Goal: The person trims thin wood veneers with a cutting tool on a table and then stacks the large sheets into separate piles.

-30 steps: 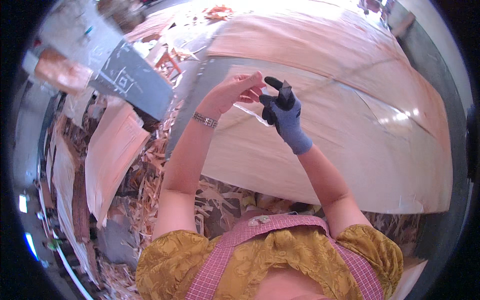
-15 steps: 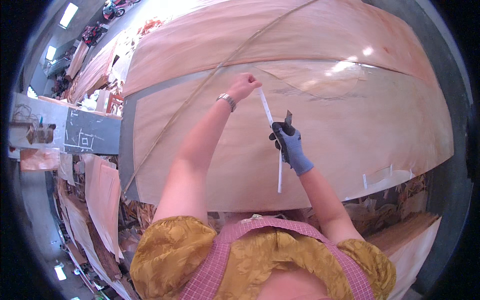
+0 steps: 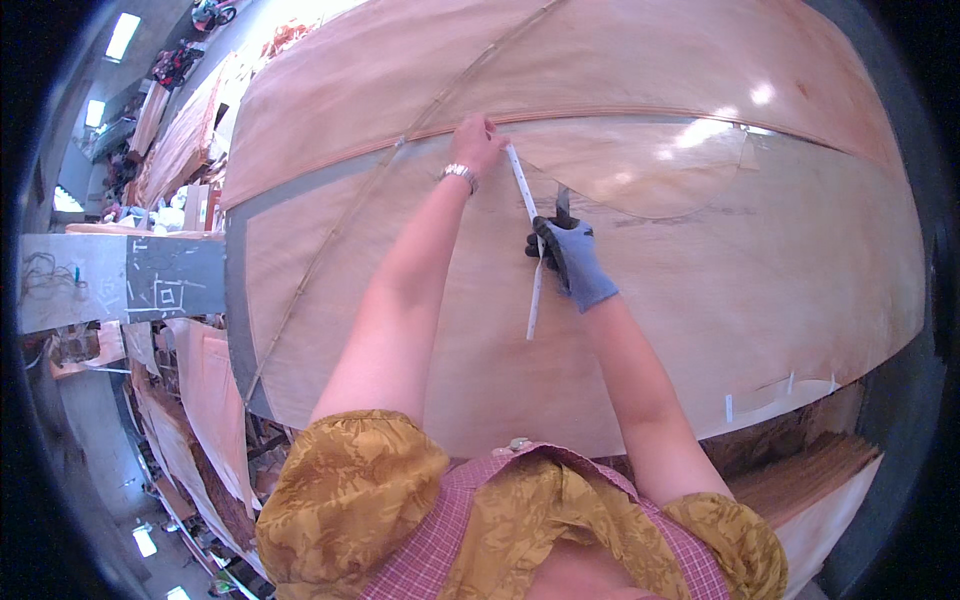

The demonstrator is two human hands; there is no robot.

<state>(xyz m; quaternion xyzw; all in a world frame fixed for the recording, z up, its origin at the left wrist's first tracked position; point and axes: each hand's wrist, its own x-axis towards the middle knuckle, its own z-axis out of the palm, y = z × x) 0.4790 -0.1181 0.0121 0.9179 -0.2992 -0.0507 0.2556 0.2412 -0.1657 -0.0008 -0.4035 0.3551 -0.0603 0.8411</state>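
Note:
My bare left hand [image 3: 478, 142], with a wristwatch [image 3: 460, 176] on its wrist, pinches the upper end of a narrow white paper tape strip [image 3: 522, 185]. My right hand [image 3: 578, 258], in a blue glove with black palm and fingers, is closed round a flat dark-bladed knife [image 3: 563, 203], its blade pointing away from me. The strip runs past the right hand's fingers, and its lower end hangs loose. Beneath both hands spreads a thin tan wood veneer sheet [image 3: 400, 370]. A curved veneer piece [image 3: 640, 165] lies on it just beyond the knife.
A long thin stick [image 3: 330, 245] lies slantwise across the sheets at left. Beyond the hands lies another reddish veneer sheet [image 3: 640, 60]. Short white tape pieces [image 3: 729, 407] show at the near right edge. Veneer stacks [image 3: 810, 480] stand below right; a grey board [image 3: 175, 275] is at left.
Both hands have moved away from me across the sheet, carrying the tape strip and knife. My left hand is now near the seam with the far sheet. The view has shifted slightly.

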